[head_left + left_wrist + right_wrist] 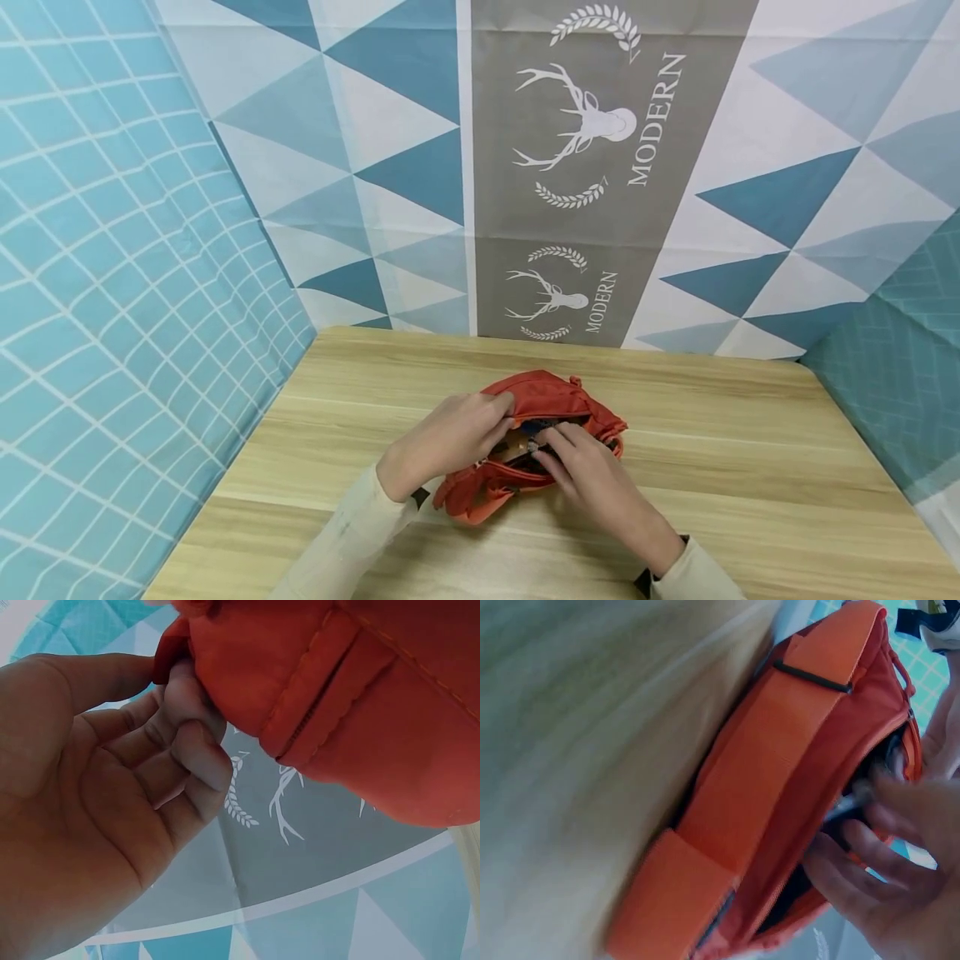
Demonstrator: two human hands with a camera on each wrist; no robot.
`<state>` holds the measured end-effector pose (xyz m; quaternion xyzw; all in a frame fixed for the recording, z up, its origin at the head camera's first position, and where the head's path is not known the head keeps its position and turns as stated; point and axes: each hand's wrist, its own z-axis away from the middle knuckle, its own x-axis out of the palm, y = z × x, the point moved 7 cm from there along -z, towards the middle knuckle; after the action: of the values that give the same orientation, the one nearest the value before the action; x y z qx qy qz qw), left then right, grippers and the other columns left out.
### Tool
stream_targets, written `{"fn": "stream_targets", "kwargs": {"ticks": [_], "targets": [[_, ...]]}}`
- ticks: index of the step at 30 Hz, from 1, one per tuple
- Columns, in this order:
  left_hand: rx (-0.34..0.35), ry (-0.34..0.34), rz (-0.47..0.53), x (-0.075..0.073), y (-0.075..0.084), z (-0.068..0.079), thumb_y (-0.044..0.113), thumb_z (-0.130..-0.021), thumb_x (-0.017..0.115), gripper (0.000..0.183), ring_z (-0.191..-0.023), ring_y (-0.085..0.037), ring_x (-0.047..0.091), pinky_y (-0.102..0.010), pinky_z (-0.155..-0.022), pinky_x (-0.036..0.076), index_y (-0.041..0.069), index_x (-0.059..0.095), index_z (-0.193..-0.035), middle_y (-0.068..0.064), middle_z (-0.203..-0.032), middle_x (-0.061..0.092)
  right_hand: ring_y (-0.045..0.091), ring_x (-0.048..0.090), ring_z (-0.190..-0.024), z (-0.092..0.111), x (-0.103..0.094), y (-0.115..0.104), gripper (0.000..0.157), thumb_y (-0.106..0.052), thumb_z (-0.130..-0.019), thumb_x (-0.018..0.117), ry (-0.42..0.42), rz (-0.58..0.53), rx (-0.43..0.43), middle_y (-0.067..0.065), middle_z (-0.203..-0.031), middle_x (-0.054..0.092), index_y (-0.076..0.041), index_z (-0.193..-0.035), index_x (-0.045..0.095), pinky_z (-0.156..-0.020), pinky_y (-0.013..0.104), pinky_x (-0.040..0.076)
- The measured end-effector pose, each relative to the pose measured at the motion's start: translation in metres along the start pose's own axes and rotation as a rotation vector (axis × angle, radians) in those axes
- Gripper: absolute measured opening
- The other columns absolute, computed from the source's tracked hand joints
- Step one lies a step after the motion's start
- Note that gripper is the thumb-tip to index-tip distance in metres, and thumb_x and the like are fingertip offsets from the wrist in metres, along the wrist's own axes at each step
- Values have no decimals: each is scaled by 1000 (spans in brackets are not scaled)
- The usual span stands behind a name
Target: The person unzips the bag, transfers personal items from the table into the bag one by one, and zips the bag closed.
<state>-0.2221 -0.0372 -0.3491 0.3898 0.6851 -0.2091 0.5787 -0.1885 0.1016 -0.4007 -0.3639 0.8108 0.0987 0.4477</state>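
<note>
A red-orange waist bag (536, 392) lies on the table with its zipped mouth pulled open toward me. My left hand (457, 433) pinches the far edge of the opening between thumb and curled fingers; the left wrist view shows that hand (112, 772) against the red fabric. Reaching into the mouth, my right hand (592, 471) has its thumb and fingers around a small silvery-grey item (845, 808), blurred and partly covered. A tan surface (513, 450) and dark blue material show inside the bag. Its wide orange strap (757, 780) runs along the near side.
The wood-grain table (720, 467) extends around the bag on all sides. Behind it hangs a patterned cloth (405, 167) with deer prints. A blue gridded cloth (112, 250) borders the left, and a teal cloth (900, 358) the right.
</note>
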Motion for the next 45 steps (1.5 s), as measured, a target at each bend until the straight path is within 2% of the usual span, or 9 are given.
{"fn": "stream_targets", "kwargs": {"ticks": [3,7,13,23,28,31,35,39,45], "targets": [[1,-1,-3,0,-1,0,18,-101,59,12,-51,-6,43,-21,-49,38,12,55,-91,9,-64,45,8,60,-82,-1,2,-3,15,-13,-88,76,29,-22,11,-6,-90,63,-17,-98,65,-66,26,53],[-10,-4,-9,1,-3,2,18,-101,59,12,-50,-6,43,-22,-48,38,12,55,-92,8,-63,44,18,65,-101,0,9,-13,23,-11,-88,75,-23,-29,-63,3,-107,68,-10,-111,70,-80,33,56],[-55,-7,-15,-2,-12,5,17,-101,58,12,-50,-7,44,-22,-48,39,11,55,-91,7,-62,43,33,51,-130,3,19,-25,44,-16,-95,67,-173,-30,-140,16,-137,57,-3,-136,59,-101,45,47],[-59,4,11,-4,-18,9,16,-101,58,12,-49,-6,42,-22,-48,37,12,54,-91,7,-60,42,32,37,-143,8,28,-34,56,-23,-96,66,-241,22,-204,13,-152,43,-6,-146,48,-109,50,37],[-47,-6,27,-4,-17,10,16,-101,59,13,-50,-6,42,-21,-49,37,13,54,-89,9,-60,42,33,44,-136,4,20,-40,45,-17,-93,68,-173,12,-223,13,-144,53,-6,-136,58,-106,51,41],[-49,-19,44,-4,-18,11,18,-100,61,15,-51,-6,40,-22,-50,37,14,53,-87,8,-61,41,31,51,-128,3,12,-49,29,-19,-103,52,-110,3,-257,11,-133,59,-6,-126,64,-101,48,45],[-64,-38,80,-5,-19,12,21,-100,62,18,-51,-6,39,-22,-51,37,15,52,-86,8,-61,40,23,56,-114,3,7,-64,44,-27,-109,28,-77,-20,-297,6,-121,63,-8,-121,66,-95,38,49],[-86,-39,105,-8,-20,15,22,-102,58,18,-49,-5,40,-21,-51,38,16,52,-86,8,-59,40,15,59,-102,4,10,-77,28,-21,-102,52,-117,-18,-293,0,-113,63,-11,-126,64,-87,32,51],[-119,-37,89,-10,-22,28,18,-101,59,15,-51,-6,43,-21,-52,40,15,54,-87,7,-59,42,11,60,-86,-6,27,-87,50,-17,-91,70,-215,7,-244,-4,-97,63,-13,-139,53,-73,29,52]]}}
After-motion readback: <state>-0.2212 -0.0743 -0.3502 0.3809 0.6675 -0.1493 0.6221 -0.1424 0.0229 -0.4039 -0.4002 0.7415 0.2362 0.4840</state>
